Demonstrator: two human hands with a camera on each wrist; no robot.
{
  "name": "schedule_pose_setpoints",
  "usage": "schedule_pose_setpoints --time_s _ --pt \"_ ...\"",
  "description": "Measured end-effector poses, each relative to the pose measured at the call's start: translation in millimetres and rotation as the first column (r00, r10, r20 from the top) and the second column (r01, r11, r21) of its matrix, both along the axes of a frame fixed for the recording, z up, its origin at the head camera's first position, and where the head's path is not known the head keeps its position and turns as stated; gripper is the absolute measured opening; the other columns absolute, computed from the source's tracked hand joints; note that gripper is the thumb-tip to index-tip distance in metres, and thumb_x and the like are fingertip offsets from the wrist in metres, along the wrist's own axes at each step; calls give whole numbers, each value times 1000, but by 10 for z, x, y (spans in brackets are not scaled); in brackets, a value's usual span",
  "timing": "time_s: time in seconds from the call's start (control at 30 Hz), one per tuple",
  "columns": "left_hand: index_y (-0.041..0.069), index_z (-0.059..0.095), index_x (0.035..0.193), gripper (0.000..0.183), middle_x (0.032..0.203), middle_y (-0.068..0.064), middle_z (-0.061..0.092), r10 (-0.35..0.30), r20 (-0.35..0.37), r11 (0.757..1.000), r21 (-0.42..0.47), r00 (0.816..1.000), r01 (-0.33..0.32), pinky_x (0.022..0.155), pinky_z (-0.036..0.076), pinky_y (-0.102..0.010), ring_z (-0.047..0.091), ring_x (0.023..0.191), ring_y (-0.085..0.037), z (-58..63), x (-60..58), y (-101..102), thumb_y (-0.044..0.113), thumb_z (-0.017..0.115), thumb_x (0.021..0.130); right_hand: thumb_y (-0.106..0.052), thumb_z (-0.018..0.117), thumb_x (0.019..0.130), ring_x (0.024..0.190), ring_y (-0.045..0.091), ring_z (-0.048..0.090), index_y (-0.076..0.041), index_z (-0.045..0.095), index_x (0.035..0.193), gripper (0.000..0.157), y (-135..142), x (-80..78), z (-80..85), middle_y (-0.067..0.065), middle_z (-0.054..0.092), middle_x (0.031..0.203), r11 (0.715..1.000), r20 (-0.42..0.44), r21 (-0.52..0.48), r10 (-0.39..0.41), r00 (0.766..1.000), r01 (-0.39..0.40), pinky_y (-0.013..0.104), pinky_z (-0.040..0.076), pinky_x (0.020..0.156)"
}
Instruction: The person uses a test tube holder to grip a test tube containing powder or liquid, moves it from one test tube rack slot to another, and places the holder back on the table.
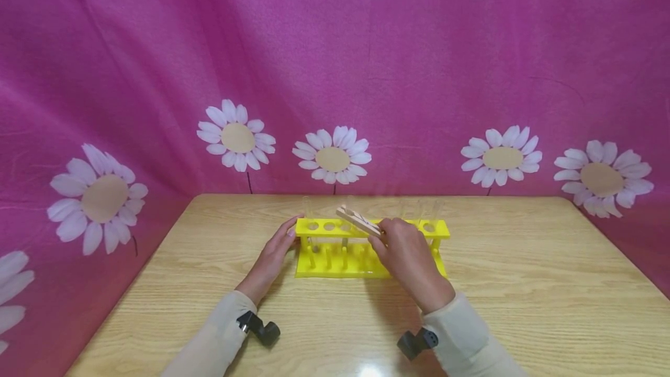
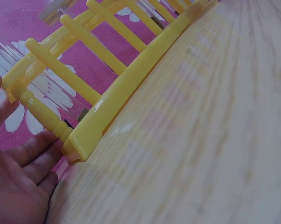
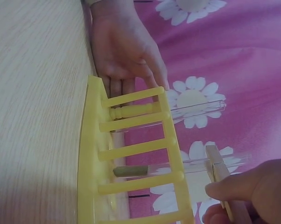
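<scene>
My right hand (image 1: 410,255) grips a wooden test tube holder (image 1: 358,220), which slants up and left over the yellow test tube rack (image 1: 345,274). In the right wrist view, the tip of the holder (image 3: 214,156) lies across the upper part of a glass test tube (image 3: 192,164) standing in the rack. Whether it clamps the glass, I cannot tell. Greenish-brown matter (image 3: 131,171) fills that tube's bottom. At the rack's left end my left hand (image 1: 274,255) touches the end post and top corner with mostly straight fingers (image 2: 33,149).
Another glass tube (image 1: 307,208) stands in the rack's leftmost part, with a little dark matter low down. Several clear tubes (image 1: 419,209) stand at the right end, partly behind my right hand. Behind the wooden table (image 1: 523,284) hangs a pink cloth (image 1: 419,74) with white flowers.
</scene>
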State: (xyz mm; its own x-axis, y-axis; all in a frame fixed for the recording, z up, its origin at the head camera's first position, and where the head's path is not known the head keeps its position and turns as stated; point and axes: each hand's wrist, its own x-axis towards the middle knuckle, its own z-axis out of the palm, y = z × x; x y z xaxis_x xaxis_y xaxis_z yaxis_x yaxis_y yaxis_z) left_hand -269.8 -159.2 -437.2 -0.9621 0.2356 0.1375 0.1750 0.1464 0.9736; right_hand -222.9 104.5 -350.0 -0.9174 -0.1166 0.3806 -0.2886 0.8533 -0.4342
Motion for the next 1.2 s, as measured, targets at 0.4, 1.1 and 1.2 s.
schedule_pose_setpoints --time_s 0.4,1.1,1.2 --pt "25 34 150 50 153 7 33 0 -2 1000 -18 1000 0 116 21 -47 31 140 -18 -2 -5 4 45 34 104 -15 74 84 56 17 46 -4 70 89 12 26 32 63 3 57 69 1000 -24 11 -13 1000 13 26 39 48" --pt "23 32 151 49 155 5 31 6 32 1000 -23 999 -5 116 18 -47 31 140 -20 27 3 -2 40 33 105 -15 73 84 55 16 44 -5 70 89 11 72 87 154 0 55 68 999 -100 -37 32 995 -36 27 39 49" --pt "22 30 151 53 154 8 32 9 22 1000 -26 1000 -8 116 18 -47 32 139 -19 -20 -21 -12 45 34 104 -15 73 85 55 16 44 -6 70 89 11 75 98 172 0 55 68 998 -102 -52 37 994 -42 27 39 49"
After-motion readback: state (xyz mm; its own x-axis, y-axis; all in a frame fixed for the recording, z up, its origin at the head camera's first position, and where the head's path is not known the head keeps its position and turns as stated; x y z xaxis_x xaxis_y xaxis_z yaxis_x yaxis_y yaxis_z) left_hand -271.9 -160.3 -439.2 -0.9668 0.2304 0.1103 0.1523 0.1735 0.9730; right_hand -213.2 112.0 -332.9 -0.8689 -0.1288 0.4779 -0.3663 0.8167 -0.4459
